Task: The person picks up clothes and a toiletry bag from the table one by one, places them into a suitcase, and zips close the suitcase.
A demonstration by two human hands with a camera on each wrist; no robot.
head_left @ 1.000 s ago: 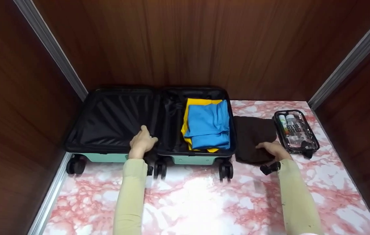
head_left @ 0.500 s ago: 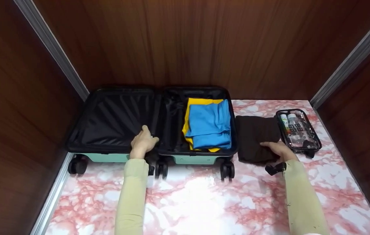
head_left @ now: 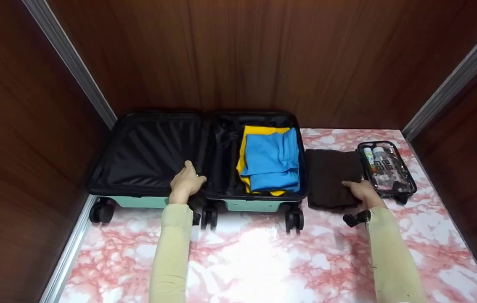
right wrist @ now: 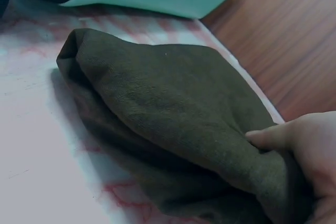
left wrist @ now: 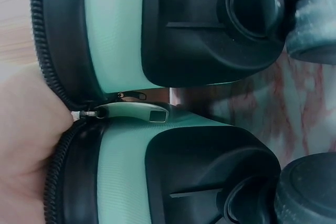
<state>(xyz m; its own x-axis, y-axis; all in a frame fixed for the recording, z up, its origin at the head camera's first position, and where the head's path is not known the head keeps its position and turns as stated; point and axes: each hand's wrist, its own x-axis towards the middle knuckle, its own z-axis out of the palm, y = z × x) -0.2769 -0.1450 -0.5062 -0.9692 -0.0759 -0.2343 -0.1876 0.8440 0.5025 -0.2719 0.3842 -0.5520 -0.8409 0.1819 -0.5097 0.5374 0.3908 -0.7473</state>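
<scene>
On the red-and-white marbled floor [head_left: 314, 261], just right of an open mint-green suitcase [head_left: 141, 202], lies a folded dark brown cloth [head_left: 327, 181]. The person's right hand [head_left: 363, 191] has its grip closed on the cloth's near right corner, thumb on top, pinching the fabric. The left hand [head_left: 186, 184] rests on the suitcase where its two halves meet, close to a zipper pull [left wrist: 88, 114]; how far that grip is bent cannot be told. A blue cloth [head_left: 270, 160] lies over a yellow cloth [head_left: 259, 130] inside the right half. Beyond the brown cloth sits a clear pouch [head_left: 396, 168] with black edging, holding white-capped bottles [head_left: 378, 150].
</scene>
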